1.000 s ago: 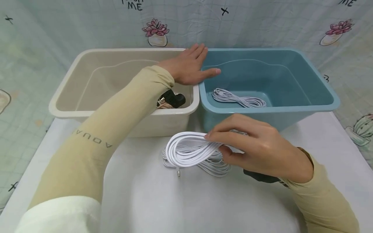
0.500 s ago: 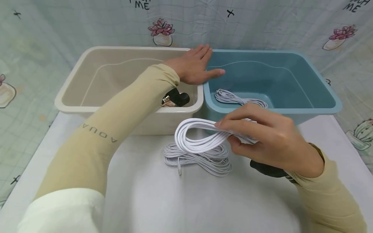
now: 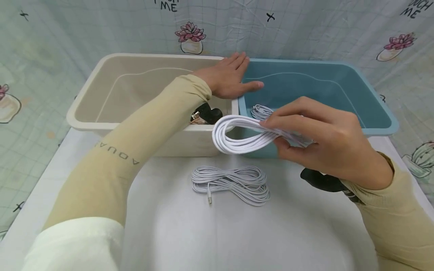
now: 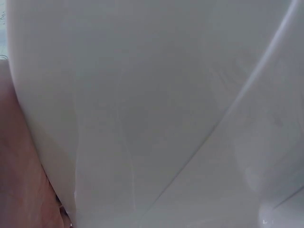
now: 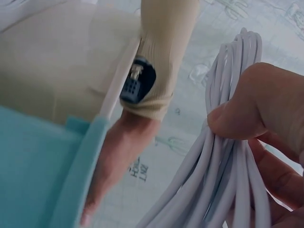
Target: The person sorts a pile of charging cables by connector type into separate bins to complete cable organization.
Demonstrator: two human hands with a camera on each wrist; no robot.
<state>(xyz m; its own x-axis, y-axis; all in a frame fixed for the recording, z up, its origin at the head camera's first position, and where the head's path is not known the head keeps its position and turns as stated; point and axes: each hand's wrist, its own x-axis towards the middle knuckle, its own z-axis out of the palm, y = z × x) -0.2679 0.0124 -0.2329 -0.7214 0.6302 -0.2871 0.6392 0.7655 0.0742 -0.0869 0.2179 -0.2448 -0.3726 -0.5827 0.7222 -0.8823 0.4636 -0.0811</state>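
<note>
My right hand [image 3: 318, 139] pinches a coiled white cable [image 3: 237, 145] between thumb and fingers, in front of and above the near rim of the blue bin [image 3: 342, 130]. In the right wrist view the thumb presses across the bundled loops of the cable [image 5: 232, 80]. With fingers straight, my left hand [image 3: 228, 79] rests where the beige bin [image 3: 142, 127] and the blue bin meet. On the white table lies a second coiled white cable [image 3: 230, 184], its metal plug pointing toward me. Another white cable [image 3: 261, 111] sits inside the blue bin, partly hidden by my right hand.
Inside the beige bin is a black object [image 3: 210, 114] with a metal connector and copper-coloured strands, partly behind my left sleeve [image 3: 149, 139]. Both bins stand side by side at the back of the table [image 3: 169, 233], before a patterned cloth [image 3: 305, 30].
My right hand has lifted the coiled cable up and to the right, away from the cable on the table toward the blue bin. My left hand keeps its place on the rims.
</note>
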